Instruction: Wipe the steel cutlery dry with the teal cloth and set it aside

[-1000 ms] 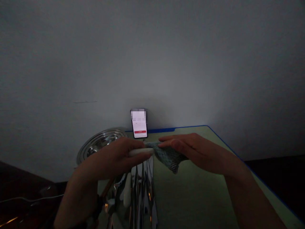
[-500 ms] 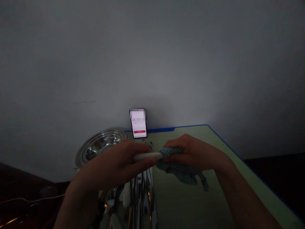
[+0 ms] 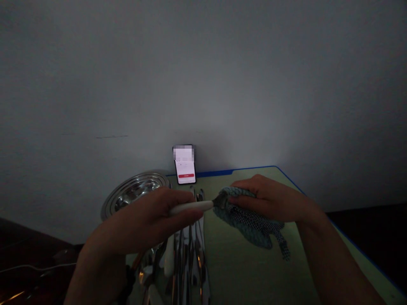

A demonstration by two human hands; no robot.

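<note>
My left hand (image 3: pixel 159 216) is closed around the white handle of a utensil (image 3: pixel 197 206), held level above the table with its metal neck pointing right. What kind of head it has is hidden inside a blue-green cloth (image 3: pixel 251 226) with a dark checked side. Fingers and thumb of my right hand (image 3: pixel 262 197) pinch that cloth around the metal end, and its loose part hangs down. Below my left hand lie several pieces of cutlery (image 3: pixel 187 262), metal ones in a row and some white-handled ones beside them.
Metal bowls or plates (image 3: pixel 110 199) are stacked at the back left, partly behind my left hand. A lit phone (image 3: pixel 186 167) leans against the wall (image 3: pixel 254 84). The light green table (image 3: pixel 254 279) has a blue edge. A pale cable (image 3: pixel 38 267) runs at the lower left.
My right hand and the cloth have moved right, away from my left hand, uncovering the utensil's metal neck. My left hand has shifted slightly left.
</note>
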